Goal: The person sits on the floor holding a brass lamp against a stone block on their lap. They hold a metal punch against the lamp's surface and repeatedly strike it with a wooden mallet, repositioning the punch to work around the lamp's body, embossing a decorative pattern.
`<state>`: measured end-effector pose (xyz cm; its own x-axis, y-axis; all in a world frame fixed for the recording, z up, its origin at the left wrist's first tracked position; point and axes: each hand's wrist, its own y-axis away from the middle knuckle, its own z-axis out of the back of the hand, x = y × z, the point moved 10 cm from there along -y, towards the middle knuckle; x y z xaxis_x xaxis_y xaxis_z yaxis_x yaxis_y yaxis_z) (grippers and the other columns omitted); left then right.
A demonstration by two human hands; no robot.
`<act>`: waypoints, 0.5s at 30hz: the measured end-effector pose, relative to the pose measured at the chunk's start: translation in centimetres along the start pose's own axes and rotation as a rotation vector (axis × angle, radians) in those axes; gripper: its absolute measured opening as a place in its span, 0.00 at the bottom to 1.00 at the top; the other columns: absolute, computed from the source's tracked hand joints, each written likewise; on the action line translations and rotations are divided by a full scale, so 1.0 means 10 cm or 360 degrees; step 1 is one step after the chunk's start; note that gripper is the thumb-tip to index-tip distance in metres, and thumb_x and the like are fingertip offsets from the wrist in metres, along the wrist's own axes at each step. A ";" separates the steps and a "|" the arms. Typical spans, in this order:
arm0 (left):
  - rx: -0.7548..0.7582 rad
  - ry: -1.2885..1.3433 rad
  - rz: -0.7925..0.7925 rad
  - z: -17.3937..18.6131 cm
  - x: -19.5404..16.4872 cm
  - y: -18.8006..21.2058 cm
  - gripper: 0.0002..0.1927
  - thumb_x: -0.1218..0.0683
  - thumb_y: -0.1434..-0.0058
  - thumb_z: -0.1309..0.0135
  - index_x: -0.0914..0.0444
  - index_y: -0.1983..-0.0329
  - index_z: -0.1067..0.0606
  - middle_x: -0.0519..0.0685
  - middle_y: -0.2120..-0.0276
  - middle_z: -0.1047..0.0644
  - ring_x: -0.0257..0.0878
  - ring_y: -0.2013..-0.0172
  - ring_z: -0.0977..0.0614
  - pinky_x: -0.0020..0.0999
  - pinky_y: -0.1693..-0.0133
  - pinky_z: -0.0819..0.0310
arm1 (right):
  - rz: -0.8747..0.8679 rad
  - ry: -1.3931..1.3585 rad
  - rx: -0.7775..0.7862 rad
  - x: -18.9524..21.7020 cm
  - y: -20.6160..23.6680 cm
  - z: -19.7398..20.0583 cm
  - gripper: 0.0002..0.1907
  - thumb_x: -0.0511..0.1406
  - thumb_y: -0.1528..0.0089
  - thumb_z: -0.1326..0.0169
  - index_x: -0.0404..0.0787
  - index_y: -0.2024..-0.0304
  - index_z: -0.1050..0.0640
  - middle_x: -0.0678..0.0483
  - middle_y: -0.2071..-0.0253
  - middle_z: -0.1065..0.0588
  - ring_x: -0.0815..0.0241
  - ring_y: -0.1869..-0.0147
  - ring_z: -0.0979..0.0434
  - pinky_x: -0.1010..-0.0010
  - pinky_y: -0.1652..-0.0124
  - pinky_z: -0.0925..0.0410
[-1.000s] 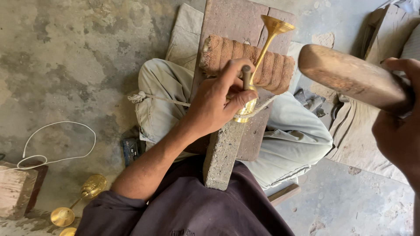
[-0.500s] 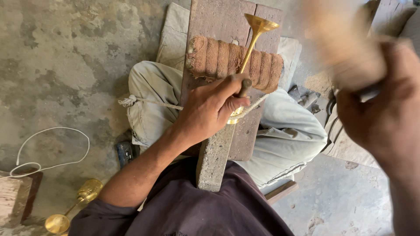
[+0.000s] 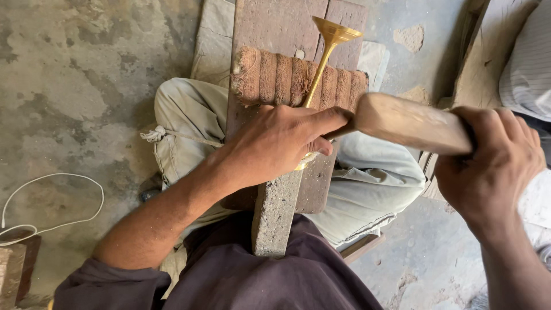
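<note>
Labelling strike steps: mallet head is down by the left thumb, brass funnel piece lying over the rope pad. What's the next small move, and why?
Probably lift the wooden mallet a little clear before anything else. Its head sits right against the left hand, which pins the brass funnel piece across the rope-wrapped pad on the board. The right hand grips the mallet's far end, so there is no room to swing from here.

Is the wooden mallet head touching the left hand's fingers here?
Cannot tell. In the head view the wooden mallet meets the left hand at the fingertips with no visible gap, but it may simply overlap them.
</note>
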<state>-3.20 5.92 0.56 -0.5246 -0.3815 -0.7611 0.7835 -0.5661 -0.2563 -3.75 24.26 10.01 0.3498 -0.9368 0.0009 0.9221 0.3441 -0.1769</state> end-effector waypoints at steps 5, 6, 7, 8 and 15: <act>0.0214 -0.0022 0.0029 -0.10 0.01 -0.07 0.20 0.49 0.34 0.43 0.53 0.40 0.31 0.47 0.66 0.18 0.36 0.76 0.16 0.24 0.82 0.23 | -0.0178 -0.0427 -0.0072 -0.07 0.24 -0.13 0.14 0.24 0.42 0.43 0.28 0.53 0.25 0.44 0.62 0.22 0.52 0.61 0.20 0.64 0.61 0.27; 0.0230 -0.0004 0.0001 -0.12 -0.01 -0.09 0.20 0.51 0.34 0.43 0.53 0.40 0.31 0.48 0.65 0.17 0.36 0.75 0.15 0.24 0.82 0.23 | -0.0040 -0.0059 -0.0060 0.00 0.27 -0.14 0.12 0.22 0.42 0.41 0.27 0.55 0.23 0.40 0.63 0.21 0.49 0.63 0.20 0.61 0.63 0.27; 0.0245 0.0015 -0.0025 -0.13 -0.03 -0.10 0.19 0.52 0.34 0.44 0.53 0.40 0.31 0.50 0.64 0.17 0.36 0.75 0.15 0.24 0.83 0.23 | -0.0240 -0.0487 -0.0096 -0.14 0.32 -0.17 0.14 0.24 0.42 0.42 0.30 0.53 0.24 0.44 0.62 0.22 0.53 0.62 0.20 0.64 0.61 0.27; 0.0242 0.0062 -0.0067 -0.13 -0.06 -0.11 0.17 0.56 0.31 0.47 0.54 0.40 0.31 0.50 0.60 0.17 0.35 0.71 0.14 0.23 0.83 0.24 | -0.0439 -0.0917 -0.0126 -0.27 0.39 -0.22 0.16 0.26 0.43 0.43 0.33 0.51 0.25 0.48 0.62 0.22 0.57 0.61 0.20 0.67 0.59 0.26; 0.0442 0.0269 -0.0013 -0.22 0.01 -0.16 0.20 0.63 0.30 0.53 0.54 0.37 0.33 0.51 0.61 0.16 0.38 0.67 0.12 0.27 0.76 0.19 | -0.0706 -0.1626 -0.0230 -0.49 0.66 -0.42 0.17 0.29 0.43 0.41 0.37 0.50 0.24 0.51 0.59 0.23 0.63 0.61 0.20 0.73 0.57 0.25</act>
<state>-3.72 8.42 -0.42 -0.4494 -0.2623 -0.8539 0.6466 -0.7551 -0.1083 -0.08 30.82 4.73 0.0278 -0.4609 0.8870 0.9941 -0.0801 -0.0727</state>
